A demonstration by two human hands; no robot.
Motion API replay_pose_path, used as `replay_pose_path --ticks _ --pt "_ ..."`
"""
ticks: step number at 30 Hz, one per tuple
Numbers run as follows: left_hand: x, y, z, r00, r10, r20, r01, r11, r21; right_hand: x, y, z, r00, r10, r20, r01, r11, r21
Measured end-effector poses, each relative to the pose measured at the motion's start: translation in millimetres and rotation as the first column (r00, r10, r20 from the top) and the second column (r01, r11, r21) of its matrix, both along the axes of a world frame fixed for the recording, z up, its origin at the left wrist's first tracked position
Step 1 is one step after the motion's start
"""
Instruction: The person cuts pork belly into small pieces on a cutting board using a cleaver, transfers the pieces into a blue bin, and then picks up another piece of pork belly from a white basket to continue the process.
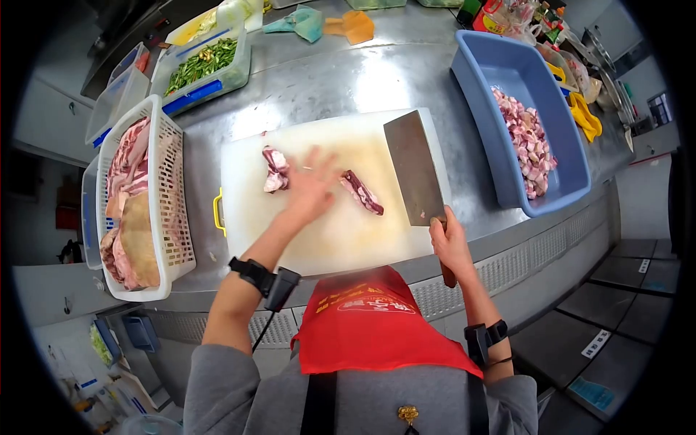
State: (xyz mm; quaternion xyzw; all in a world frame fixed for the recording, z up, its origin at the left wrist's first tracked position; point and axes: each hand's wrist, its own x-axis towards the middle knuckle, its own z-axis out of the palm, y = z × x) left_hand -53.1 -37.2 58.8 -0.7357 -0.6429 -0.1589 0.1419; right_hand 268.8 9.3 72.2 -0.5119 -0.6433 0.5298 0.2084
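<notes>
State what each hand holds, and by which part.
Right hand grips the broad steel cleaver by its handle. Left hand, open over the white cutting board, holds nothing.

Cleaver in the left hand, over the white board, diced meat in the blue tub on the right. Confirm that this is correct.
One thing is wrong: the cleaver is gripped by the right hand, not the left. The head view shows it; the left hand is open over the white board. The rest holds: the diced meat lies in the blue tub on the right.
</notes>
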Motion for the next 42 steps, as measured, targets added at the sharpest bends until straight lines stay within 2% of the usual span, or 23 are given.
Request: replay_pose_path --ticks 2,5,8,11,13,14,15,17,18,21,24,25,27,30,33,37,42 --pt "27 8 -6 0.974 -0.213 0.077 0.221 0.968 -0.119 -3 0 -5 1.000 -0.020 -0.008 0.020 1.000 -0.014" --pt "27 21 -26 0.966 -0.141 0.218 0.223 0.881 -0.417 -3 1 -9 1.000 -0.021 -0.008 0.021 1.000 0.015" --pt "31 16 3 0.840 0.234 0.489 0.116 0.804 -0.583 -5 1 -10 1.000 -0.007 0.010 0.007 1.000 -0.008" --pt "30 1 -9 0.506 0.550 0.664 0.128 0.714 -0.689 -11 6 -5 0.999 0.036 0.011 -0.036 0.998 -0.042" --pt "37 -13 -6 0.612 0.580 0.538 -0.044 0.705 -0.708 -14 8 0 0.996 0.087 0.027 -0.086 0.996 -0.029" --pt "41 -18 -5 0.653 0.595 0.468 -0.133 0.698 -0.703 -16 9 2 0.993 0.114 0.043 -0.114 0.993 -0.006" --pt "45 -23 -6 0.739 0.530 0.415 -0.205 0.765 -0.611 -19 10 6 0.989 0.137 0.061 -0.138 0.990 0.017" --pt "53 -29 -7 0.787 0.331 0.521 -0.251 0.943 -0.220 -24 6 20 0.979 0.190 0.074 -0.195 0.979 0.065" --pt "54 -30 -8 0.815 0.217 0.537 -0.256 0.967 -0.003 -27 4 29 0.974 0.213 0.082 -0.220 0.971 0.090" --pt "44 -34 -38 0.808 -0.051 0.588 0.121 0.989 -0.080 -30 -1 45 0.932 0.328 0.157 -0.351 0.923 0.155" --pt "48 -35 -53 0.724 0.028 0.689 0.036 0.996 -0.077 -32 -5 48 0.884 0.372 0.284 -0.438 0.872 0.220" --pt "50 -35 -54 0.713 0.051 0.699 0.005 0.997 -0.078 -34 -5 45 0.895 0.348 0.278 -0.420 0.868 0.264" --pt "56 -34 -53 0.690 0.097 0.717 -0.061 0.995 -0.075 -34 -5 49 0.878 0.359 0.316 -0.436 0.873 0.220" --pt "61 -42 -45 0.653 0.062 0.755 -0.100 0.995 0.005 -35 -6 61 0.844 0.405 0.353 -0.493 0.845 0.209" --pt "52 -42 -49 0.738 -0.050 0.672 0.033 0.999 0.038 -34 -12 61 0.778 0.441 0.448 -0.565 0.803 0.189" --pt "49 -39 -58 0.751 -0.069 0.657 0.049 0.998 0.049 -48 -14 50 0.739 0.444 0.506 -0.594 0.785 0.178" --pt "47 -39 -62 0.777 -0.080 0.624 0.065 0.997 0.047 -108 5 22 0.735 0.440 0.516 -0.624 0.737 0.261"
